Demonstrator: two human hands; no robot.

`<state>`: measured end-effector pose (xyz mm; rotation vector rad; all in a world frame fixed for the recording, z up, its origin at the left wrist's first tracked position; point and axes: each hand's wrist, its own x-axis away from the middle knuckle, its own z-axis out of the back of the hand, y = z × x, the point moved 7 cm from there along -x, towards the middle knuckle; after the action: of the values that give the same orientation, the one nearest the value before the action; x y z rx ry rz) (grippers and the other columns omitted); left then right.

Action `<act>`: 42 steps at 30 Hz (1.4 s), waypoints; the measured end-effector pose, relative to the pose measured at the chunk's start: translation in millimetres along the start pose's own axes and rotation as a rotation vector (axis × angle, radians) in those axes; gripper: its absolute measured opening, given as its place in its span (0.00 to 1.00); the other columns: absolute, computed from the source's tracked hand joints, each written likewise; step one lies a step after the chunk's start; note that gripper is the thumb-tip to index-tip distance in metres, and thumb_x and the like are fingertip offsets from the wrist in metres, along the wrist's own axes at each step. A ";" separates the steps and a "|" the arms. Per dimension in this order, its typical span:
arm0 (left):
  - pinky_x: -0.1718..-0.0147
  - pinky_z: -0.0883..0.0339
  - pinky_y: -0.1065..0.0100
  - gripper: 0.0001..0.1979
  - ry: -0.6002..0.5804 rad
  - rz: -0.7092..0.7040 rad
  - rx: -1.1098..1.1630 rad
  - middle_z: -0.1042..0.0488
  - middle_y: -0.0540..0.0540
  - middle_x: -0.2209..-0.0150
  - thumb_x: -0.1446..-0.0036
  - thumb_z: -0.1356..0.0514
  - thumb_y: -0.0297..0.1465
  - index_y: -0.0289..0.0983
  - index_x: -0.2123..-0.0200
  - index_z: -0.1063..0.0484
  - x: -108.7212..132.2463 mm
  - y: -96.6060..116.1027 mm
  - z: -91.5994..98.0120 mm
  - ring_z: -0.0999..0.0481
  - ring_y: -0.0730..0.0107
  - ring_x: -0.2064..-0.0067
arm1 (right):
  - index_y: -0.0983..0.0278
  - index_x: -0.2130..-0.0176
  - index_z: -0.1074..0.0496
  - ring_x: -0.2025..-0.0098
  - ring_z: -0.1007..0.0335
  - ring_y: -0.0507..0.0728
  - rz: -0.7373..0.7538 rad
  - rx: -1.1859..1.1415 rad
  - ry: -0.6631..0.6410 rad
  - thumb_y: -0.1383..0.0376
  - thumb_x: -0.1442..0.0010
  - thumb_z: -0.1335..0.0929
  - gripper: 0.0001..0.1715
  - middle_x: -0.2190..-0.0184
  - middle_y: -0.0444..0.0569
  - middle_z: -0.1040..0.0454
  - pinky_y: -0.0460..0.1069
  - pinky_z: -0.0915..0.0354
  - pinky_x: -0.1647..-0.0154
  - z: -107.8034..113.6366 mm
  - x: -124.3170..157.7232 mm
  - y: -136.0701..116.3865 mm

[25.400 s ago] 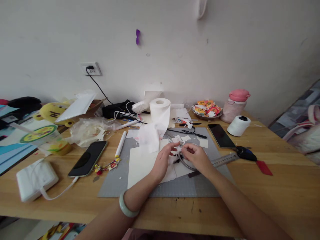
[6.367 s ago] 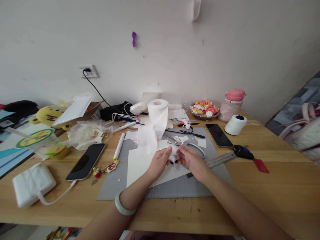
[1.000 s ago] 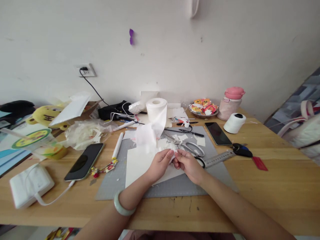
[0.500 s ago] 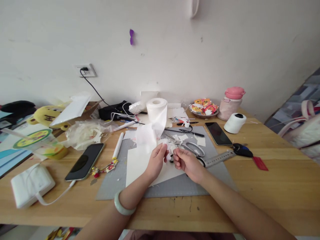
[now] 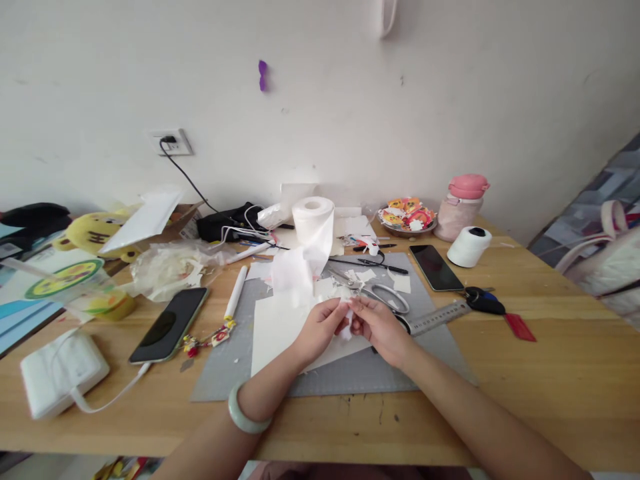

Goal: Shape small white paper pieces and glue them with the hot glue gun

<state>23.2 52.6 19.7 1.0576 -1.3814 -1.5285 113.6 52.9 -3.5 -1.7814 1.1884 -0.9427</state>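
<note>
My left hand (image 5: pixel 323 327) and my right hand (image 5: pixel 379 328) meet over the cutting mat, fingertips pinched together. Between them is a small white piece (image 5: pixel 347 328), thin and soft-looking like tissue or fabric; the fingers hide much of it. Under my hands lies a sheet of off-white paper (image 5: pixel 280 331) on the grey cutting mat (image 5: pixel 223 373). Just beyond my right hand rest the scissors (image 5: pixel 395 297), with a steel ruler (image 5: pixel 443 316) beside them. A white roll (image 5: pixel 315 223) stands behind my hands, its loose end trailing forward onto the mat.
To the left are a charging phone (image 5: pixel 170 325), a white power bank (image 5: pixel 64 373), a drink cup (image 5: pixel 100 287) and a white pen (image 5: pixel 236 293). On the right lie another phone (image 5: pixel 436 268), a thread spool (image 5: pixel 469 247), keys (image 5: pixel 484 300) and a pink-lidded bottle (image 5: pixel 461 208). A bowl of wrapped packets (image 5: pixel 409 217) stands behind.
My hands, slightly apart before, have come together a little lower. The white piece now shows below my fingertips. The other things on the table have stayed put.
</note>
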 end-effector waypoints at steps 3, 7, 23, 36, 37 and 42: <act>0.76 0.45 0.71 0.19 0.014 0.001 0.008 0.35 0.53 0.84 0.48 0.44 0.44 0.36 0.80 0.34 0.4 2.2 1.3 0.39 0.74 0.79 | 0.66 0.76 0.33 0.80 0.45 0.47 0.011 0.043 -0.006 0.52 0.56 0.27 0.20 0.84 0.39 0.37 0.45 0.48 0.77 0.0 0.1 -1.6; 0.77 0.45 0.71 0.15 0.053 -0.002 0.051 0.32 0.53 0.82 0.48 0.44 0.43 0.38 0.78 0.37 -0.2 2.3 2.9 0.36 0.73 0.78 | 0.65 0.78 0.34 0.80 0.45 0.47 0.036 0.110 -0.012 0.52 0.54 0.28 0.20 0.83 0.39 0.37 0.46 0.48 0.76 0.0 0.1 0.1; 0.79 0.45 0.71 0.19 -0.046 0.093 0.456 0.29 0.47 0.78 0.48 0.43 0.46 0.36 0.79 0.39 -4.5 -13.1 -4.1 0.33 0.74 0.79 | 0.64 0.75 0.37 0.80 0.47 0.47 0.005 -0.103 -0.073 0.53 0.52 0.29 0.19 0.81 0.39 0.40 0.45 0.50 0.80 -5.7 4.2 -0.6; 0.78 0.46 0.72 0.19 0.088 0.032 0.416 0.40 0.55 0.84 0.47 0.44 0.46 0.37 0.78 0.39 -6.5 -10.1 4.7 0.42 0.77 0.81 | 0.64 0.80 0.41 0.83 0.48 0.46 0.040 -0.125 0.039 0.54 0.52 0.29 0.21 0.84 0.38 0.42 0.44 0.48 0.81 3.7 1.7 -11.3; 0.78 0.47 0.72 0.19 0.088 0.029 0.384 0.39 0.55 0.84 0.47 0.45 0.46 0.37 0.78 0.38 -6.4 -10.3 4.9 0.42 0.77 0.80 | 0.64 0.80 0.40 0.83 0.47 0.46 0.049 -0.091 0.047 0.54 0.52 0.29 0.21 0.84 0.39 0.40 0.44 0.48 0.81 3.7 2.1 -10.7; 0.77 0.47 0.70 0.18 0.078 0.015 0.215 0.37 0.54 0.83 0.45 0.46 0.44 0.36 0.78 0.36 -4.5 -9.3 4.2 0.40 0.75 0.79 | 0.66 0.78 0.32 0.81 0.42 0.47 0.071 0.060 0.040 0.54 0.53 0.29 0.19 0.82 0.41 0.34 0.45 0.46 0.78 2.5 1.6 -7.3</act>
<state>20.5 59.1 11.0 1.2212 -1.5202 -1.3349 119.0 53.7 2.2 -1.6702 1.2275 -0.9661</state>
